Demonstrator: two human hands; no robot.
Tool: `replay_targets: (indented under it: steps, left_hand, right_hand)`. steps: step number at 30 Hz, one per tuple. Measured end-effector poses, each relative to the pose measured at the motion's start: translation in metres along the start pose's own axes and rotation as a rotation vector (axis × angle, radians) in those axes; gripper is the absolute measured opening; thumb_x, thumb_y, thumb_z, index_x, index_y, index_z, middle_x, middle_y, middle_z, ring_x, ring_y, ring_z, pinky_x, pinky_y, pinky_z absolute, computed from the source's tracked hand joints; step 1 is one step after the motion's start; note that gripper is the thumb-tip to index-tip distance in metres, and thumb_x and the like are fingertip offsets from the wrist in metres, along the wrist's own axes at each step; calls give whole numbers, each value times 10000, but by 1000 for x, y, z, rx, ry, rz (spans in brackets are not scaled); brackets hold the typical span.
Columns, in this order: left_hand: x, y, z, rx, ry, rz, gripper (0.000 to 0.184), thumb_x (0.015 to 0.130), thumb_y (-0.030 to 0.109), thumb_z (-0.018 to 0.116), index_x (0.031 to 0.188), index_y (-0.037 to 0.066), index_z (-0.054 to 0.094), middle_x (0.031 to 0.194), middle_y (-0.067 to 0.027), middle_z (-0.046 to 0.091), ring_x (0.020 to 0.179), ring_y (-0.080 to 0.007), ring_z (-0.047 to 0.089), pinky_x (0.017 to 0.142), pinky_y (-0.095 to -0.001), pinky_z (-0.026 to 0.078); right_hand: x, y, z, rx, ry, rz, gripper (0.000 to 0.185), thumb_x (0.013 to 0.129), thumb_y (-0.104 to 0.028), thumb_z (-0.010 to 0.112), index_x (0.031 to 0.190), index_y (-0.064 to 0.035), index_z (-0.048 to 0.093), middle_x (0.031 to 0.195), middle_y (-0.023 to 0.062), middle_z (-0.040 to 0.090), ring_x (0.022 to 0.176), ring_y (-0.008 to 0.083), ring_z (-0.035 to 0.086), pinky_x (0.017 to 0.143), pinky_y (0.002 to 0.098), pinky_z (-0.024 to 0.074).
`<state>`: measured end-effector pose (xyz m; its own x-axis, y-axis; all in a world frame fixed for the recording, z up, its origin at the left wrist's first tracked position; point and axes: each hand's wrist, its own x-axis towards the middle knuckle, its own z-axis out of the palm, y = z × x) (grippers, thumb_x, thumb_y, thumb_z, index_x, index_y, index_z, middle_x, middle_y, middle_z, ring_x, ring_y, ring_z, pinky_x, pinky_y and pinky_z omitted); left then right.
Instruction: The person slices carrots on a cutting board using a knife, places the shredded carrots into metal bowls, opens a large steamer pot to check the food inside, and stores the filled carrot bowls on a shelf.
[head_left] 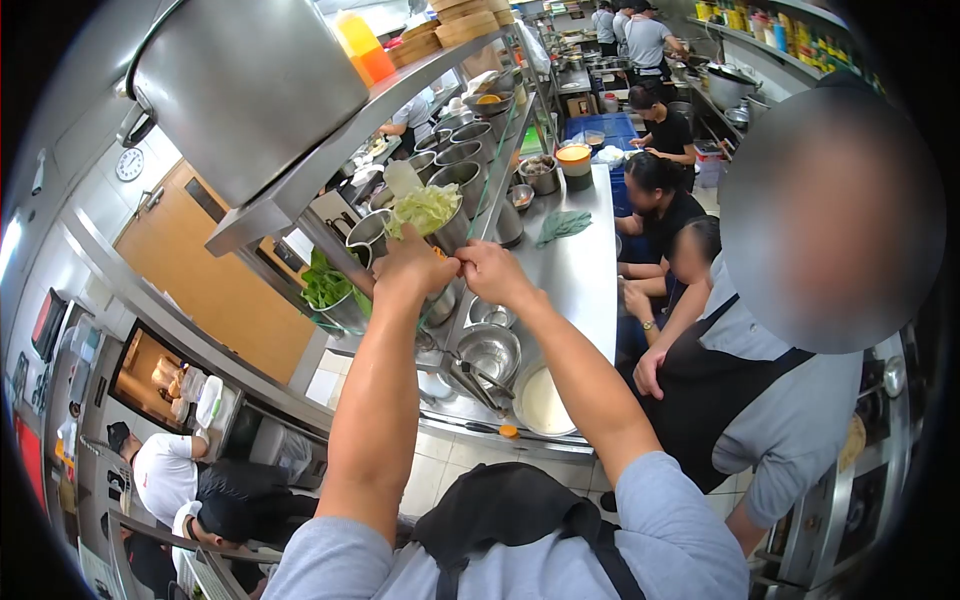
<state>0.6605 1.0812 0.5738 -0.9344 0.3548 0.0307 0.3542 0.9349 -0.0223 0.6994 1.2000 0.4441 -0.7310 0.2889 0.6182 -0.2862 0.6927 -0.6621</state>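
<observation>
Both my arms reach forward over the steel counter. My left hand (pixel 412 262) is closed at a metal container holding pale green lettuce (pixel 428 208); its fingers are partly hidden behind the hand. Close beside it, my right hand (pixel 490 270) has its fingers pinched together near the container's lower edge. What either hand grips is too hidden to name. Dark leafy greens (pixel 325 283) stand in a metal pot to the left. Below my hands are a steel bowl (pixel 489 352) with utensils and a round container of pale liquid (pixel 546 400).
A steel shelf (pixel 300 180) carries a large pot (pixel 245 90) above on the left. A co-worker in an apron (pixel 760 400) stands close on the right. Other people sit or crouch beyond the counter (pixel 585 290), where a green cloth (pixel 564 227) lies.
</observation>
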Motion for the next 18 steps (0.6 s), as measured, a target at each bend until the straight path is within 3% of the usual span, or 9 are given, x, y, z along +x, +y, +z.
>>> replay_targets:
  steps: [4,6,9,13,15,16,18]
  left_hand:
    - [4,0,1,-16,-17,-2,1208,724,515,717,1652,67,85,1572,-314,390,1352,-462,538,1124,-456,459]
    - [4,0,3,-56,-67,-31,1191,773,511,750,1676,240,22,1615,-262,346,1370,-485,497,1120,-502,446]
    - [3,-1,2,-76,-99,-17,1165,798,513,729,1676,248,10,1629,-265,318,1402,-532,434,1133,-541,424]
    - [-3,2,0,-27,-72,-25,1123,790,501,690,1673,279,32,1671,-290,207,1482,-508,342,1195,-545,357]
    - [-5,1,0,-27,49,13,1077,821,497,711,1668,221,106,1661,-296,219,1494,-560,254,1173,-634,332]
    - [-5,-3,3,-33,53,5,1077,821,497,711,1668,221,106,1661,-296,219,1494,-560,254,1173,-634,332]
    - [-11,-14,16,-80,405,274,978,854,430,740,1634,139,228,1606,-296,307,1468,-586,246,1145,-674,330]
  right_hand:
    - [2,0,2,-13,10,-15,286,871,-123,503,1001,-63,751,1007,180,681,973,416,660,855,517,533]
    - [-1,-2,2,-29,24,-3,289,873,-129,504,1013,-57,746,1020,182,680,983,417,659,859,521,530]
    - [0,-2,2,-39,7,-23,292,870,-130,506,1022,-54,743,1032,184,677,993,416,658,866,524,529]
    - [1,-1,4,-48,-10,-26,297,875,-134,502,1034,-56,741,1049,187,674,1006,414,656,876,527,527]
    - [5,5,10,-22,58,-80,291,877,-109,508,1052,-49,733,1034,194,689,975,422,660,857,501,537]
    - [7,4,8,-22,52,-89,291,877,-109,508,1052,-49,733,1034,194,689,975,422,660,857,501,537]
    - [6,0,-3,137,81,-26,254,891,-75,541,1069,-35,717,1014,198,703,946,427,666,821,468,546]
